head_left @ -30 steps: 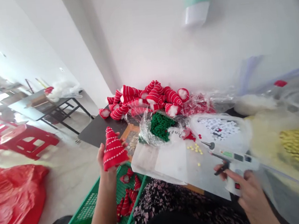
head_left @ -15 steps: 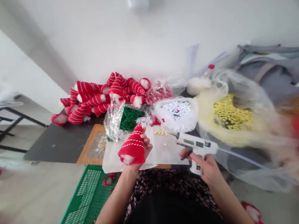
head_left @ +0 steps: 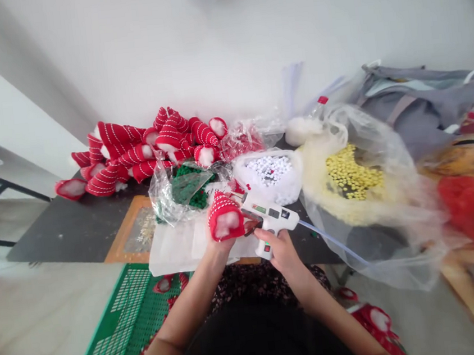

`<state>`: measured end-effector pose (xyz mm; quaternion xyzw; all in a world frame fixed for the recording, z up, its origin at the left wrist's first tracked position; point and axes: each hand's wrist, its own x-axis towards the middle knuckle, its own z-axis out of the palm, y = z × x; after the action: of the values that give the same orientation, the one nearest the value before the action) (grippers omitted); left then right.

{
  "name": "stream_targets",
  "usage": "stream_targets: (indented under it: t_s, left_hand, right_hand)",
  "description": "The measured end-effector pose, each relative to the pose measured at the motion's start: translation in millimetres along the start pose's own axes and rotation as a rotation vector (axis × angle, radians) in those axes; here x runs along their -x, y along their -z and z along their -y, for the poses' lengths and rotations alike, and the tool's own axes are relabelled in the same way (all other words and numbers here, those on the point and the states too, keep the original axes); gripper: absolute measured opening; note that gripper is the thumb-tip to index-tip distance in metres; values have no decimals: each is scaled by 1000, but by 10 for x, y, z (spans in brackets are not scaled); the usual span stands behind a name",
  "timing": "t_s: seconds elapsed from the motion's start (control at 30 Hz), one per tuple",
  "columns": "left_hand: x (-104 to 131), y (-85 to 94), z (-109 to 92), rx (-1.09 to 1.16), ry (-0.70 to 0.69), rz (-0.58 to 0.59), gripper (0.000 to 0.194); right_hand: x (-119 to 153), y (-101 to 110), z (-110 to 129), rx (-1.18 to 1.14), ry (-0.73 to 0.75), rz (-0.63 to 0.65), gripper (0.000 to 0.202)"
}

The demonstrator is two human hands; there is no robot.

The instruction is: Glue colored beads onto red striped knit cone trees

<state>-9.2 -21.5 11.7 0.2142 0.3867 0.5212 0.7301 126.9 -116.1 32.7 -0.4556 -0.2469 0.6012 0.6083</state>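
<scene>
My left hand (head_left: 221,246) is closed around a small red knitted hat (head_left: 225,215) with white stitched stripes; its open end, stuffed with white filling, faces me. In my right hand (head_left: 278,245) is a white hot glue gun (head_left: 269,212), its nozzle pointing left beside the hat's upper part. Whether the tip touches the hat I cannot tell. A clear glue stick (head_left: 332,241) sticks out of the gun's back. Under my hands lies a white sheet (head_left: 176,246) on the dark table.
Stuffed striped red hats (head_left: 124,150) are heaped at the back left. Plastic bags hold green pieces (head_left: 191,187), white pom-poms (head_left: 270,169) and yellow pom-poms (head_left: 351,174). A green crate (head_left: 108,326) stands below at left. A grey bag (head_left: 415,102) lies at back right.
The glue gun has come left, up to the hat. My left hand has turned the hat so that its stuffed end faces me more. The view has shifted a little.
</scene>
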Motion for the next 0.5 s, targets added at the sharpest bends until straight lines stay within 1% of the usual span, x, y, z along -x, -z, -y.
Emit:
stream_targets:
  t_s: [0.07,0.1,0.13,0.2,0.27,0.3,0.4,0.5]
  left_hand:
    - [16,37,-1,49,-48,-18,43]
    - [35,55,-8,62,-44,-10,45]
    - [57,73,-19,67,-18,11,48]
    - [95,110,-52,56,73,57,53]
    - [109,148,-92,31,122,67,54]
    - [105,165,-110,15,115,52,53]
    - [69,204,-139,-29,36,-24,48]
    - [27,215,-132,-37,57,-32,37]
  right_hand:
    - [-27,23,-2,-3,-13,-31,48]
    - [-37,33,1,-4,-17,-43,48]
    - [-44,41,6,-2,-15,-44,47]
    - [-53,52,17,13,0,-6,41]
    - [-61,56,28,31,25,33,36]
    - [-65,55,32,38,38,39,35]
    - [-78,51,37,74,55,38,35]
    - [-83,62,20,134,73,85,30]
